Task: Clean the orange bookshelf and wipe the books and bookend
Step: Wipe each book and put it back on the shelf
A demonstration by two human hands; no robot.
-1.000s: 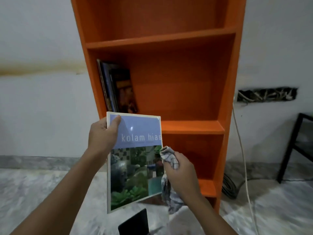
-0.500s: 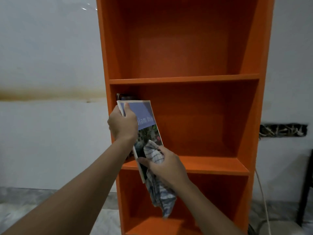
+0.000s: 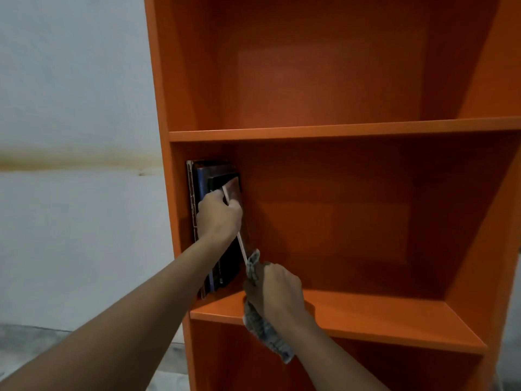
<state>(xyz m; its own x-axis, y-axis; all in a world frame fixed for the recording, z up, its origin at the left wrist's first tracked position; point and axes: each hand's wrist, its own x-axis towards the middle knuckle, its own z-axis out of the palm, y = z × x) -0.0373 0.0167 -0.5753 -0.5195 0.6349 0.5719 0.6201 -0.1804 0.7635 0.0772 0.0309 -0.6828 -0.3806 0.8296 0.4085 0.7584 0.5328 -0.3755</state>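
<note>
The orange bookshelf (image 3: 324, 134) fills the view. Several dark books (image 3: 197, 187) stand upright against its left wall on the middle shelf. My left hand (image 3: 218, 215) grips the thin book (image 3: 242, 246) by its top edge, holding it upright and edge-on beside the standing books. My right hand (image 3: 275, 294) grips a checked cloth (image 3: 266, 334) at the book's lower edge, over the front of the shelf board. No bookend is in view.
The upper shelf compartment (image 3: 324, 80) holds nothing. A white wall (image 3: 79, 108) with a brown stain band lies left of the shelf. A strip of marble floor (image 3: 33, 342) shows at the lower left.
The book has gone from facing me in front of the shelf to standing edge-on inside it beside the other books. Both hands moved up and forward with it.
</note>
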